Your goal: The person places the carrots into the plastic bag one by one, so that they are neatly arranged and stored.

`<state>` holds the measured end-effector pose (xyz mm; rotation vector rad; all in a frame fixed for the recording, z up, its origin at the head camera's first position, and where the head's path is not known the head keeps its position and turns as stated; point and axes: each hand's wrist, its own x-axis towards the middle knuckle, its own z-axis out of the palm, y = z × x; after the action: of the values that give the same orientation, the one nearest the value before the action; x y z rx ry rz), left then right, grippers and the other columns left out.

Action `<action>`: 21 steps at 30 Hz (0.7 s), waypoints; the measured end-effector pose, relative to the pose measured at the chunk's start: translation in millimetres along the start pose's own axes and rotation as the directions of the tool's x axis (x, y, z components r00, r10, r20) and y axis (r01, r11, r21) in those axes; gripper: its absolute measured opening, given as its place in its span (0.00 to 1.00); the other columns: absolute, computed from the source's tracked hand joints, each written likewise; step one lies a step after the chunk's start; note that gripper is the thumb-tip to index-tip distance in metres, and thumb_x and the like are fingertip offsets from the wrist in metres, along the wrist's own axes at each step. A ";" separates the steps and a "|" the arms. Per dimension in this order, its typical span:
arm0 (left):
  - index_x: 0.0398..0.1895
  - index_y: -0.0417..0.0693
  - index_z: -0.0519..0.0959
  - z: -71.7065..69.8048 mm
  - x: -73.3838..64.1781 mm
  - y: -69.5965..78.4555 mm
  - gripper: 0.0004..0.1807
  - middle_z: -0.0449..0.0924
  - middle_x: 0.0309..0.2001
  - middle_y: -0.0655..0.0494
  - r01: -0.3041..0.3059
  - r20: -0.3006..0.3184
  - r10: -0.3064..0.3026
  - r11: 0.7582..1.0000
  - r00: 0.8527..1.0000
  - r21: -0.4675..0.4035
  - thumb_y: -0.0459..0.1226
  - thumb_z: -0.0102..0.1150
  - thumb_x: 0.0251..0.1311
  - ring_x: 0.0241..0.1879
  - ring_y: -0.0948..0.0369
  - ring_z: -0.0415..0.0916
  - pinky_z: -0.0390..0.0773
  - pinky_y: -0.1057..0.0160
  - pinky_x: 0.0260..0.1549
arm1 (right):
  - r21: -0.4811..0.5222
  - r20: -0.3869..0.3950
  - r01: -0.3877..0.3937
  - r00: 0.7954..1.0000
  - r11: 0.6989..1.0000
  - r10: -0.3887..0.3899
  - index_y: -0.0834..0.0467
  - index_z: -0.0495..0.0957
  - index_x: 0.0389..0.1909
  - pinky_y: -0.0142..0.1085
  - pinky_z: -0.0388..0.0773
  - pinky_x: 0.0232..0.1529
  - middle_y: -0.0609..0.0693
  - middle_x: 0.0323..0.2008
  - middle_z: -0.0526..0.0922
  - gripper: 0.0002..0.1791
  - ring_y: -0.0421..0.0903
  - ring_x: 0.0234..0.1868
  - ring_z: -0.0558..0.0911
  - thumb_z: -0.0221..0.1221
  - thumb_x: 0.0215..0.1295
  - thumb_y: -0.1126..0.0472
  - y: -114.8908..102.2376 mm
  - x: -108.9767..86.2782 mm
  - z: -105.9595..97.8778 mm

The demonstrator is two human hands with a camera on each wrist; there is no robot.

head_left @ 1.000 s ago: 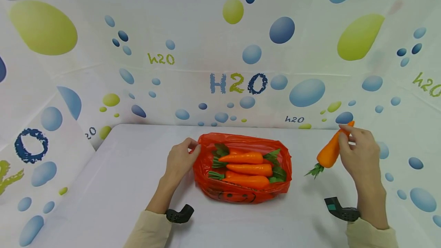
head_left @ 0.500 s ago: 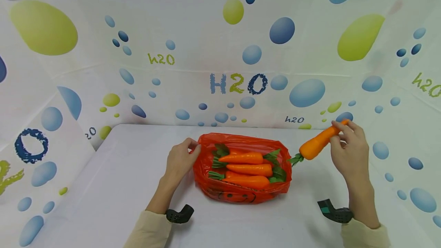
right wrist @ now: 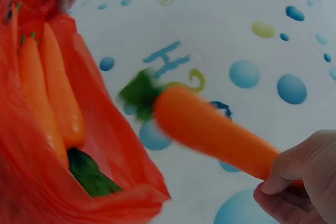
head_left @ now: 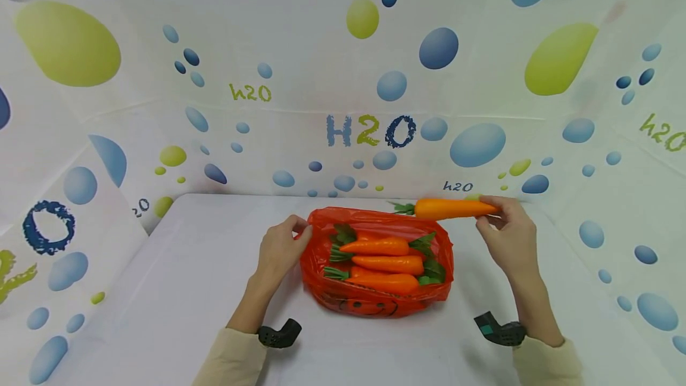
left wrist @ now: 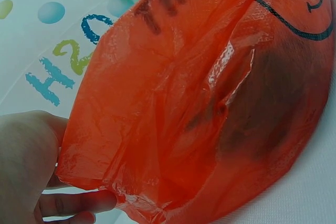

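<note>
My right hand [head_left: 509, 231] pinches an orange carrot [head_left: 450, 208] by its thin end, level in the air, its green top pointing left over the bag's back right edge. A red plastic bag [head_left: 370, 307] with a black smiley print lies open on the table, several carrots [head_left: 388, 264] with green tops inside. At the bag's left edge, my left hand [head_left: 281, 249] grips the plastic between thumb and fingers. The left wrist view shows those fingers [left wrist: 79, 203] at a bunched fold of the bag. In the right wrist view the held carrot [right wrist: 210, 129] looks blurred beside the opening.
The white table [head_left: 177, 290] runs back to a printed backdrop [head_left: 311, 46] with blue and green ovals and H2O lettering. Black wrist cameras [head_left: 280, 333] sit on both wrists.
My right hand has moved left with the carrot, which has turned from slanting downward to level, its green top now over the bag's back edge. The left hand and bag stay still.
</note>
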<state>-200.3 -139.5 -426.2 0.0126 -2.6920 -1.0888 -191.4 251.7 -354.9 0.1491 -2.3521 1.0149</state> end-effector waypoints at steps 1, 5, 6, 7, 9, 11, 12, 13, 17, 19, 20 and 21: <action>0.46 0.48 0.81 -0.1 -0.1 0.0 0.14 0.87 0.42 0.51 -0.001 0.000 0.001 1.000 1.000 0.000 0.46 0.55 0.68 0.29 0.58 0.74 0.78 0.66 0.30 | -0.010 0.027 0.025 0.999 1.000 -0.025 0.65 0.81 0.53 0.14 0.73 0.45 0.60 0.50 0.81 0.16 0.58 0.47 0.85 0.60 0.64 0.70 -0.9 -0.7 2.9; 0.46 0.48 0.81 -0.5 -0.4 0.1 0.13 0.87 0.41 0.51 -0.014 -0.009 0.014 1.000 1.000 0.000 0.46 0.56 0.68 0.28 0.58 0.74 0.78 0.66 0.29 | -0.034 0.224 0.063 0.973 0.997 -0.054 0.63 0.82 0.48 0.37 0.85 0.46 0.60 0.46 0.85 0.13 0.56 0.42 0.86 0.56 0.66 0.71 -3.5 -3.6 13.6; 0.45 0.48 0.81 -0.6 -0.4 0.3 0.13 0.87 0.41 0.51 -0.018 -0.011 0.018 1.000 1.000 0.002 0.46 0.56 0.68 0.28 0.58 0.74 0.78 0.66 0.29 | -0.033 0.286 0.055 0.957 0.998 -0.043 0.63 0.82 0.49 0.44 0.86 0.46 0.60 0.46 0.85 0.13 0.56 0.42 0.86 0.54 0.67 0.70 -4.2 -4.3 16.2; 0.45 0.48 0.81 -0.7 -0.4 0.4 0.13 0.87 0.41 0.51 -0.019 -0.012 0.019 1.000 1.000 0.002 0.46 0.56 0.68 0.28 0.59 0.74 0.78 0.66 0.29 | -0.037 0.345 0.042 0.938 0.998 -0.026 0.62 0.80 0.51 0.49 0.85 0.46 0.61 0.48 0.85 0.14 0.55 0.43 0.86 0.53 0.69 0.69 -4.8 -5.3 19.0; 0.45 0.47 0.81 -0.8 -0.1 0.4 0.13 0.87 0.40 0.51 -0.019 -0.011 0.019 1.000 1.000 0.002 0.46 0.56 0.68 0.27 0.59 0.73 0.77 0.67 0.28 | -0.047 0.445 0.023 0.896 0.999 0.000 0.61 0.78 0.55 0.49 0.86 0.45 0.61 0.51 0.84 0.15 0.55 0.44 0.85 0.52 0.72 0.65 -6.1 -6.5 24.5; 0.45 0.47 0.81 -1.1 0.1 0.6 0.13 0.87 0.40 0.51 -0.016 -0.010 0.016 1.000 1.000 0.001 0.46 0.56 0.68 0.27 0.59 0.73 0.77 0.67 0.27 | -0.065 0.506 0.020 0.862 0.998 0.016 0.61 0.77 0.57 0.47 0.86 0.44 0.60 0.52 0.84 0.16 0.53 0.45 0.84 0.55 0.72 0.60 -7.8 -7.9 29.5; 0.45 0.47 0.81 -1.0 0.5 0.8 0.13 0.87 0.40 0.51 -0.016 -0.009 0.016 1.000 1.000 0.000 0.46 0.56 0.68 0.26 0.59 0.73 0.76 0.67 0.27 | -0.072 0.522 0.033 0.853 0.997 0.009 0.61 0.78 0.57 0.46 0.86 0.44 0.59 0.51 0.84 0.17 0.52 0.46 0.83 0.57 0.72 0.58 -8.8 -8.4 31.6; 0.45 0.48 0.81 -1.2 0.3 0.8 0.13 0.87 0.40 0.51 -0.014 -0.008 0.014 1.000 1.000 -0.001 0.46 0.56 0.68 0.26 0.59 0.73 0.76 0.66 0.26 | -0.082 0.533 0.045 0.846 0.996 0.005 0.61 0.78 0.56 0.45 0.85 0.43 0.58 0.50 0.84 0.18 0.51 0.45 0.82 0.59 0.70 0.56 -9.3 -9.0 33.8; 0.45 0.48 0.81 -2.3 -0.2 1.7 0.13 0.87 0.40 0.51 -0.014 -0.013 0.014 1.000 1.000 0.001 0.46 0.55 0.68 0.27 0.58 0.73 0.75 0.66 0.28 | -0.136 0.555 0.083 0.832 0.987 0.006 0.61 0.79 0.55 0.48 0.84 0.47 0.57 0.49 0.85 0.21 0.52 0.46 0.80 0.64 0.66 0.55 -12.8 -11.3 39.8; 0.45 0.48 0.81 -3.1 -0.7 2.4 0.13 0.87 0.40 0.51 -0.011 -0.012 0.011 1.000 1.000 0.001 0.46 0.55 0.68 0.28 0.57 0.73 0.76 0.65 0.29 | -0.175 0.566 0.093 0.824 0.980 0.023 0.62 0.78 0.56 0.52 0.82 0.52 0.57 0.49 0.84 0.22 0.55 0.49 0.80 0.65 0.65 0.55 -14.5 -12.6 42.3; 0.45 0.48 0.81 -3.4 -0.8 2.6 0.13 0.87 0.40 0.51 -0.009 -0.012 0.009 1.000 1.000 0.001 0.46 0.55 0.68 0.29 0.57 0.73 0.76 0.65 0.30 | -0.196 0.568 0.099 0.822 0.975 0.031 0.62 0.78 0.56 0.54 0.81 0.54 0.58 0.50 0.84 0.23 0.56 0.50 0.80 0.65 0.64 0.54 -15.6 -13.2 43.4; 0.45 0.48 0.81 -3.6 -0.9 2.8 0.13 0.87 0.40 0.51 -0.007 -0.009 0.007 1.000 1.000 0.000 0.46 0.55 0.68 0.29 0.57 0.74 0.76 0.65 0.31 | -0.217 0.571 0.107 0.820 0.970 0.037 0.62 0.78 0.56 0.55 0.80 0.55 0.58 0.50 0.84 0.23 0.56 0.52 0.79 0.66 0.64 0.54 -16.2 -13.7 44.7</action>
<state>-198.3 -139.9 -422.0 0.0076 -2.6817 -1.0844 -195.4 207.5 -376.7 0.4597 -2.9835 0.7181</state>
